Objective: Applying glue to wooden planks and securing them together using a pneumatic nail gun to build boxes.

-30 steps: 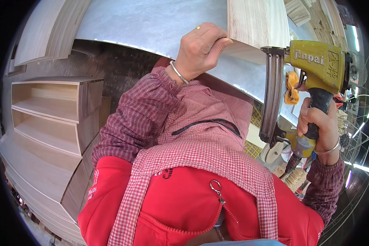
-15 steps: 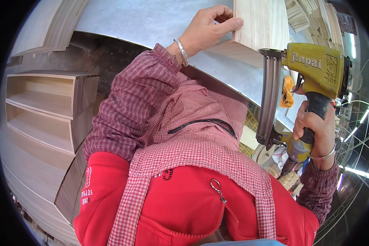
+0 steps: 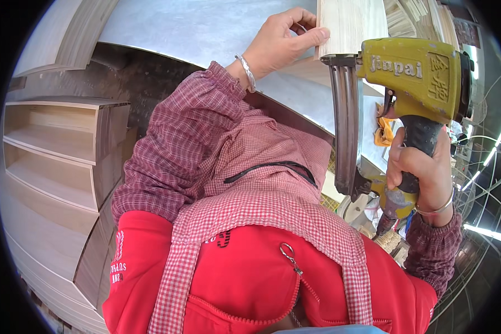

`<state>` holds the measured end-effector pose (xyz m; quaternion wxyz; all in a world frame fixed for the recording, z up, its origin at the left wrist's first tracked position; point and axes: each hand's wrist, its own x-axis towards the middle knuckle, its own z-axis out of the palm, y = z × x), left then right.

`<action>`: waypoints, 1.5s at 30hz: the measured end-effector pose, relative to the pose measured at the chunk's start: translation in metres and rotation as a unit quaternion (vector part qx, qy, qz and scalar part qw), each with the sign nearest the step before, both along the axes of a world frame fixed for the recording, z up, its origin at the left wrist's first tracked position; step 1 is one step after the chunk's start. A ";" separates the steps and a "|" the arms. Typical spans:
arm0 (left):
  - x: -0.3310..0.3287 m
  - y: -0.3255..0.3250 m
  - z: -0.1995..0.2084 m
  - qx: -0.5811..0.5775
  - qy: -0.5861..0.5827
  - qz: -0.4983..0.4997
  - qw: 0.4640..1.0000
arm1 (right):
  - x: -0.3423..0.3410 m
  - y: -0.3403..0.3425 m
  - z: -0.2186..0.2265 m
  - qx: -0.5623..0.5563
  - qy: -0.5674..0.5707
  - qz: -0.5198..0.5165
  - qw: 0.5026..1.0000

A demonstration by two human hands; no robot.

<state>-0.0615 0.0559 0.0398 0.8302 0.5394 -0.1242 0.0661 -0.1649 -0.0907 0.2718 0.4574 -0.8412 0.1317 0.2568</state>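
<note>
At the top of the view, my left hand [image 3: 286,39] grips the left edge of a pale wooden board [image 3: 353,25], thumb on the near side and fingers curled behind it. My right hand [image 3: 426,167] is wrapped round the black handle of a yellow-green nail gun [image 3: 414,72]. The gun's nose, at the top of its long metal magazine [image 3: 348,128], is against or very near the board's lower edge; I cannot tell if it touches. A hose fitting [image 3: 392,211] hangs under the handle. Behind the gun, the right index finger is partly hidden near the trigger.
A pale metal-topped table [image 3: 206,33] stretches under the board. Stacked wooden pieces [image 3: 414,22] lie at the top right. An orange cloth [image 3: 383,131] lies behind the gun. Open wooden boxes [image 3: 50,150] are stacked at the left, with more panels [image 3: 67,33] above them.
The nail gun in my right hand has moved left and up, bringing its nose to the board's lower edge. My left hand has stayed on the board.
</note>
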 end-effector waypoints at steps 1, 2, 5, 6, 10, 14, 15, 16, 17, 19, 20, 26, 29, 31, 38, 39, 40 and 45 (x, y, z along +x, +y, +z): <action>0.000 0.000 0.000 0.000 0.001 -0.001 1.000 | 0.001 0.001 0.000 0.000 0.001 -0.001 1.000; 0.000 0.000 0.000 0.001 0.002 -0.001 1.000 | 0.001 0.003 0.000 -0.001 0.000 -0.007 1.000; 0.002 0.000 -0.001 0.006 0.006 -0.005 1.000 | 0.002 0.008 0.000 -0.006 -0.003 -0.028 1.000; 0.002 0.000 0.000 0.006 0.007 -0.007 1.000 | 0.002 0.008 0.000 -0.005 -0.002 -0.029 1.000; 0.004 -0.003 0.001 0.008 0.007 -0.006 1.000 | 0.001 0.006 0.002 0.016 0.009 -0.049 0.999; 0.004 -0.005 0.002 0.008 0.015 -0.006 1.000 | 0.005 0.009 0.010 -0.028 0.010 -0.013 0.999; 0.003 -0.004 0.004 0.008 0.019 -0.004 1.000 | 0.004 0.009 0.012 -0.043 0.011 0.000 0.999; 0.002 -0.001 0.006 0.011 0.014 -0.002 1.000 | 0.002 0.007 0.012 -0.040 0.006 0.001 0.999; -0.001 0.002 0.009 0.032 0.014 0.001 0.999 | 0.000 0.003 0.011 -0.032 -0.005 -0.004 0.999; -0.010 0.008 0.013 0.075 0.015 0.008 0.997 | -0.005 -0.008 0.006 -0.015 -0.024 -0.016 0.999; -0.012 0.011 0.013 0.097 0.018 0.011 0.995 | -0.007 -0.015 0.003 -0.005 -0.032 -0.021 0.999; -0.014 0.026 0.010 0.079 0.027 0.033 0.996 | -0.023 -0.089 -0.019 -0.077 -0.138 -0.080 0.984; -0.017 0.034 0.020 0.081 0.080 0.011 0.993 | -0.031 -0.147 -0.031 -0.154 -0.179 -0.124 0.964; -0.018 0.044 0.026 0.009 0.156 -0.007 0.988 | -0.035 -0.184 -0.045 -0.212 -0.172 -0.145 0.951; 0.020 0.066 0.063 0.011 0.275 -0.031 0.961 | -0.048 -0.341 -0.152 -0.497 -0.145 -0.106 0.849; 0.027 0.062 0.065 0.056 0.276 -0.027 0.959 | -0.045 -0.356 -0.165 -0.534 -0.125 -0.095 0.831; 0.034 0.063 0.067 0.106 0.276 -0.015 0.955 | -0.038 -0.368 -0.181 -0.564 -0.107 -0.083 0.815; 0.059 0.055 0.079 0.149 0.292 0.050 0.943 | -0.028 -0.405 -0.207 -0.583 -0.052 -0.117 0.802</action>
